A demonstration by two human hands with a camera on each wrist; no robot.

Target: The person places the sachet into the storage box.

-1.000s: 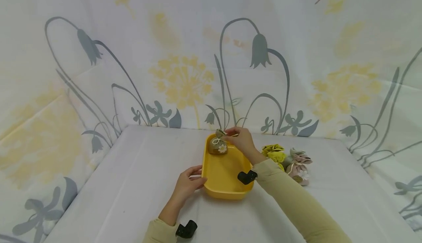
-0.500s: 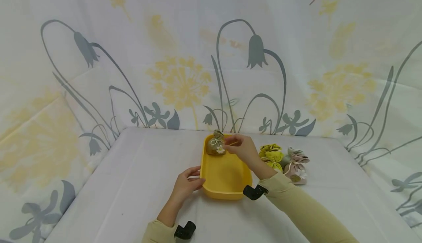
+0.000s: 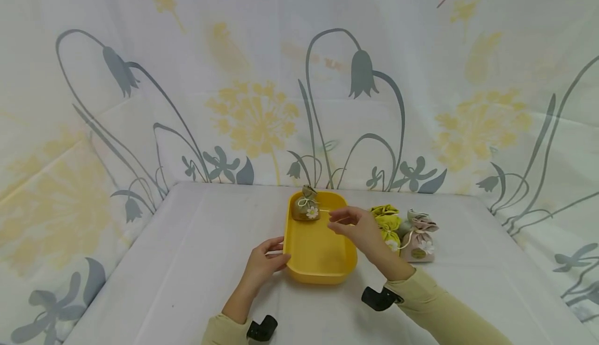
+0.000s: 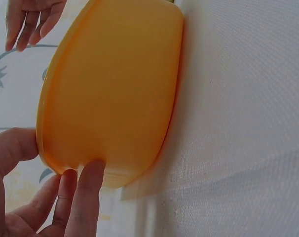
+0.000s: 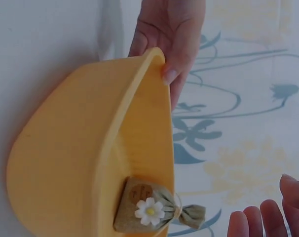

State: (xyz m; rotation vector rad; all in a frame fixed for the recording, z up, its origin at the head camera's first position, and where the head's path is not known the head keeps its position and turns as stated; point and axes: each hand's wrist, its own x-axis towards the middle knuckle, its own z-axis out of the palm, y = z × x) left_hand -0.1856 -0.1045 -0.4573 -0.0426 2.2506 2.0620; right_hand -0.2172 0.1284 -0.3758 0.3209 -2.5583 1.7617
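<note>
Yellow tray [image 3: 318,262] sits mid-surface from overhead, a brown sachet [image 3: 306,207] in its far corner; the left hand [image 3: 264,259] grips its near-left rim, the right hand [image 3: 355,225] hovers above, fingers loosely spread and empty. Left wrist view: fingers [image 4: 85,197] curl under the tray. Right wrist view: sachet against the tray wall.

Head view looks down from afar; both wrist views closely share the yellow tray [image 3: 318,241].

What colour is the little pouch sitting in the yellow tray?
The pouch is olive-brown, with a white daisy with a yellow centre on its front. The right wrist view shows it best.
</note>
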